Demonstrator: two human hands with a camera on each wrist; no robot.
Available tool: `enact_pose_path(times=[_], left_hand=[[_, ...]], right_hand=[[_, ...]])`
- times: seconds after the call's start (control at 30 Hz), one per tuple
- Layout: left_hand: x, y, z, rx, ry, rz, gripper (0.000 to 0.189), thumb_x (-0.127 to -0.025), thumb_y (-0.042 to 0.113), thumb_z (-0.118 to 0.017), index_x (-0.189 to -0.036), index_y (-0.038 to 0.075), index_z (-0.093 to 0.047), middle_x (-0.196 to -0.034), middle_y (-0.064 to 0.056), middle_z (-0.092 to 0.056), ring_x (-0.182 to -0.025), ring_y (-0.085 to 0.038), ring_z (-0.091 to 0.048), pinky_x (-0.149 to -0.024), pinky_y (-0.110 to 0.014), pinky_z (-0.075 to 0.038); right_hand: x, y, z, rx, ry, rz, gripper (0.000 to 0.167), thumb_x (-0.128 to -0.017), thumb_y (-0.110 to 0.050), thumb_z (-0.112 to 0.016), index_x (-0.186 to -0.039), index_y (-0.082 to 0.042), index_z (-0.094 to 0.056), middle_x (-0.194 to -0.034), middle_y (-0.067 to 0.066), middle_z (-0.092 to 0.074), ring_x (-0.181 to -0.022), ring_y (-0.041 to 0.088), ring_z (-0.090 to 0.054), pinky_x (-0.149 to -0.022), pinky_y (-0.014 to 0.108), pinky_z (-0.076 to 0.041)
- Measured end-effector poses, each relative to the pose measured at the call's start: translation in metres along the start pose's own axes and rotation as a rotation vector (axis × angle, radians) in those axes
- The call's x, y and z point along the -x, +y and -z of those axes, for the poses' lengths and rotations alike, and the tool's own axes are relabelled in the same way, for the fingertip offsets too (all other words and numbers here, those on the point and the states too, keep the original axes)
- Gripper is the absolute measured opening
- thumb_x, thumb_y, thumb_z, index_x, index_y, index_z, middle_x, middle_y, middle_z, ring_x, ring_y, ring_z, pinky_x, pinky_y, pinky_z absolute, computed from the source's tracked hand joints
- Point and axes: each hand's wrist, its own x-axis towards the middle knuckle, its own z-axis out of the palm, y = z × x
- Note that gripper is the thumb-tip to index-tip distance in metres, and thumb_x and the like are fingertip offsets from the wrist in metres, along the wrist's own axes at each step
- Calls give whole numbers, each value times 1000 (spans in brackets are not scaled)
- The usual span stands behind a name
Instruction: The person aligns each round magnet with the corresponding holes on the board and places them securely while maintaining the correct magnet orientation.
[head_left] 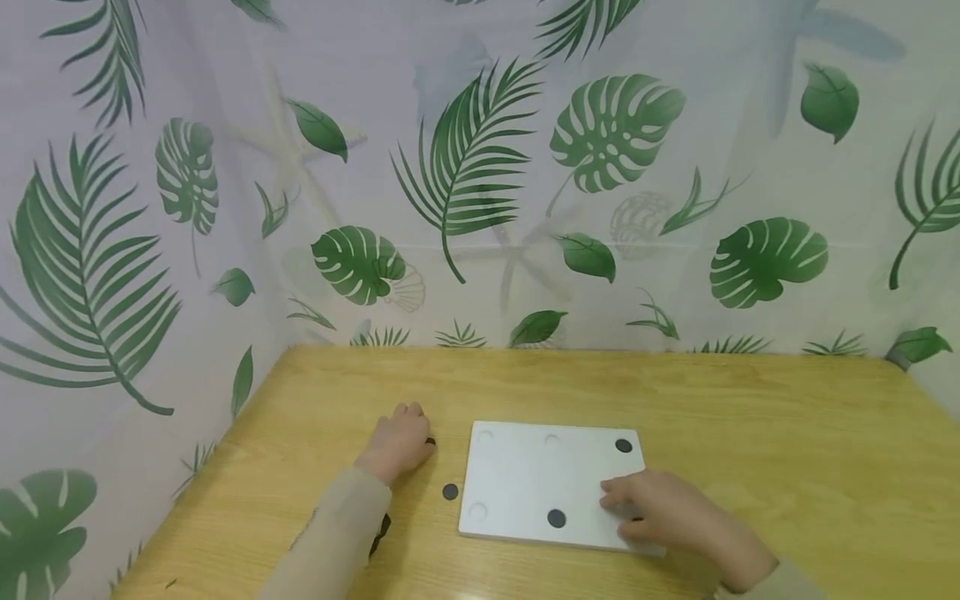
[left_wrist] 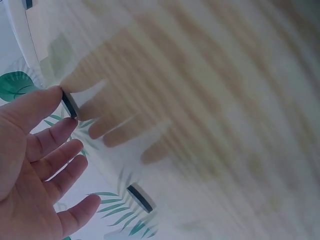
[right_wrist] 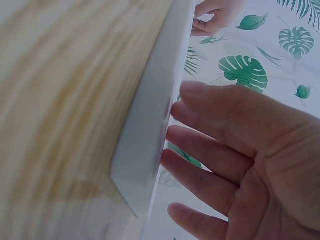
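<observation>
My left hand [head_left: 400,442] pinches a small black disc [left_wrist: 69,104] between thumb and index fingertip, low over the table left of the board; the other fingers are loosely bent. A second black disc [left_wrist: 140,199] lies below that hand in the left wrist view. The white rectangular board [head_left: 525,475] lies flat, with shallow round recesses along it. Black discs sit in its far right recess [head_left: 624,446] and its near middle recess [head_left: 557,518]. Over the board's right end is my right hand [head_left: 663,510], fingers extended, with fingertips [right_wrist: 175,111] right at the board's surface.
A loose black disc [head_left: 450,492] lies on the wooden table [head_left: 750,433] just left of the board. A leaf-printed cloth [head_left: 480,208] hangs behind the table and along its left side. A dark band [head_left: 380,533] shows at the left sleeve.
</observation>
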Motion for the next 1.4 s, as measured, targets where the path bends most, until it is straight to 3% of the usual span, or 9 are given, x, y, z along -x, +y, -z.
enact_pose_path(times=[0.27, 0.4, 0.73, 0.97, 1.13, 1.4], left_hand=[[1, -3, 8, 24, -21, 13, 28, -82, 24, -61, -92, -1, -61, -100, -12, -50, -90, -26, -44, -73, -45, -42], [-2, -2, 10, 42, -26, 11, 22, -81, 23, -61, -81, 1, -62, -102, -12, -50, -91, -26, -43, -73, -44, -41], [-15, 9, 18, 7, -35, -60, 18, -80, 23, -58, -82, 5, -61, -112, -10, -48, -98, -25, -43, -75, -42, -42], [-23, 19, 23, 42, -2, -124, 15, -80, 20, -57, -67, 11, -55, -122, -9, -45, -109, -26, -39, -81, -43, -40], [-31, 32, 26, 32, 33, -162, 16, -81, 24, -58, -71, 10, -58, -125, -9, -44, -114, -27, -38, -85, -44, -39], [-38, 50, 30, -46, 34, -211, 18, -81, 29, -59, -78, 11, -61, -126, -6, -43, -117, -26, -36, -88, -44, -37]], right_hand=[[-4, -3, 3, 31, 10, 10, 24, -71, -13, -70, -94, -6, -68, -108, 11, -60, -95, 26, -57, -77, 40, -45], [-4, -1, 4, 38, 21, 6, 24, -71, -12, -69, -94, -6, -68, -107, 12, -60, -95, 27, -57, -77, 41, -44], [-2, 4, 5, 23, 22, -8, 24, -72, -11, -70, -95, -6, -67, -109, 12, -60, -98, 29, -56, -80, 42, -43], [-1, 0, 5, 6, 13, -37, 24, -72, -12, -70, -95, -6, -68, -110, 11, -59, -99, 29, -56, -80, 42, -43], [1, -3, 6, -5, 5, -47, 24, -72, -12, -70, -95, -6, -68, -109, 11, -59, -99, 29, -56, -80, 42, -43], [0, -6, 3, -19, -11, -48, 23, -72, -12, -70, -94, -8, -68, -110, 11, -59, -99, 29, -56, -80, 42, -43]])
